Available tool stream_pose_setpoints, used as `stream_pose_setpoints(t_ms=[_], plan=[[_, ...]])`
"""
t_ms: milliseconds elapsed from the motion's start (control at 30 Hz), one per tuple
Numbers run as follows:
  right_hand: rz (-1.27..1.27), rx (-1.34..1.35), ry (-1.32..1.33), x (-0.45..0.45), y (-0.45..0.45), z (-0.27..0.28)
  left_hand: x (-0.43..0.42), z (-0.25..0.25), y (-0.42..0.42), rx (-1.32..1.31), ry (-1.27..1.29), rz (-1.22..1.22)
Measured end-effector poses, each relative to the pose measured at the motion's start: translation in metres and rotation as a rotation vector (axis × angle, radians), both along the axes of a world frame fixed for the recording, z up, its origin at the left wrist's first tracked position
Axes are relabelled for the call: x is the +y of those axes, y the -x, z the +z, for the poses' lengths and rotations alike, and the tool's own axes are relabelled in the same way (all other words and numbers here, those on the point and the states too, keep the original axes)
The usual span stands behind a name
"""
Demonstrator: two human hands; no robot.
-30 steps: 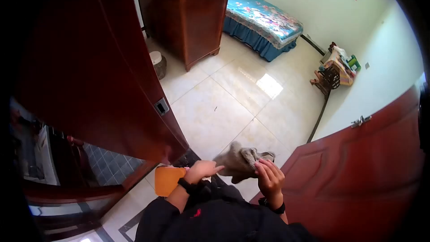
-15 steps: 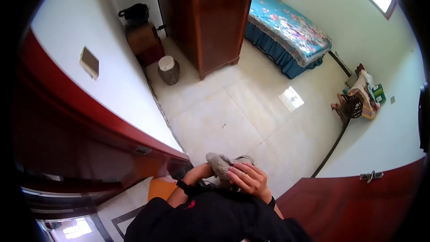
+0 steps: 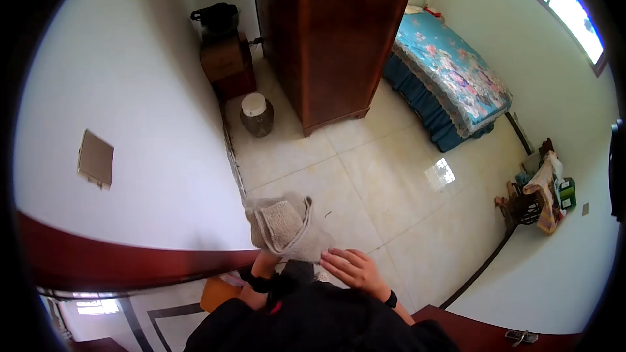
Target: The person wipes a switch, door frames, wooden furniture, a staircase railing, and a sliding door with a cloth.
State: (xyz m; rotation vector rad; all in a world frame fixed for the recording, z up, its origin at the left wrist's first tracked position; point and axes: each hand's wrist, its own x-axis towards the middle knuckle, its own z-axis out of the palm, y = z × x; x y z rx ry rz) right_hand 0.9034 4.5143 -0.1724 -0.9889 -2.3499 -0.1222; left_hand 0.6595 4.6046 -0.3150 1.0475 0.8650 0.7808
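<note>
A beige-grey rag, partly folded over in layers, is held up in front of my body. My left hand supports it from below; the cloth covers most of its fingers. At the rag's lower right edge, my right hand pinches the cloth with its fingertips, the thumb hidden. A dark band circles my right wrist, and a black one is on the left.
A wooden wardrobe stands ahead, with a lidded jar to its left. Behind it on the right is a bed. Items pile on a stand by the right wall. A door is at lower right.
The rag has moved left and up with my left hand and is more spread out. My right hand has gone from lying over it to its edge. The view has turned left.
</note>
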Motion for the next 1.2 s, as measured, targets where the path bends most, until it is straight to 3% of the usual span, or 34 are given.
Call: stream_pose_setpoints(t_ms=[200,267,500,600,633,700,733,800,833,900,1033,1100,1167,1200], plan=[[-0.03,0.075,0.253,0.095,-0.009,-0.036,0.089,-0.013,0.004,-0.007,0.024,0.066],[-0.052,0.038,0.462,0.134,-0.018,-0.048,0.125,-0.015,0.006,-0.015,0.02,0.089],[-0.093,-0.273,0.624,0.258,-0.027,-0.036,0.227,-0.022,-0.018,-0.021,0.008,0.1],[0.179,0.151,0.705,0.301,-0.018,-0.03,0.269,-0.02,-0.04,-0.03,0.0,0.076],[0.215,0.027,0.913,0.314,-0.017,-0.024,0.283,-0.02,-0.045,-0.031,-0.007,0.067],[0.273,0.632,1.09,0.324,-0.012,-0.06,0.314,-0.02,-0.054,-0.024,-0.02,0.055],[0.276,0.632,1.097,0.341,-0.01,-0.058,0.33,-0.02,-0.059,-0.019,-0.027,0.056],[0.092,0.806,0.725,0.378,-0.012,-0.05,0.359,-0.018,-0.067,-0.008,-0.038,0.063],[0.096,0.813,0.731,0.392,-0.02,-0.053,0.374,-0.017,-0.072,-0.002,-0.04,0.073],[-0.232,0.794,0.894,0.435,-0.038,-0.062,0.408,-0.014,-0.078,0.011,-0.061,0.099],[-0.167,0.771,0.694,0.515,-0.078,-0.054,0.463,-0.001,-0.082,0.059,-0.084,0.16],[-0.006,0.856,0.777,0.552,-0.102,-0.12,0.478,0.003,-0.081,0.08,-0.08,0.204],[-0.01,1.096,0.95,0.576,-0.098,-0.083,0.491,0.006,-0.077,0.097,-0.059,0.246],[-0.012,1.092,0.973,0.586,-0.107,-0.097,0.494,0.006,-0.075,0.1,-0.047,0.263]])
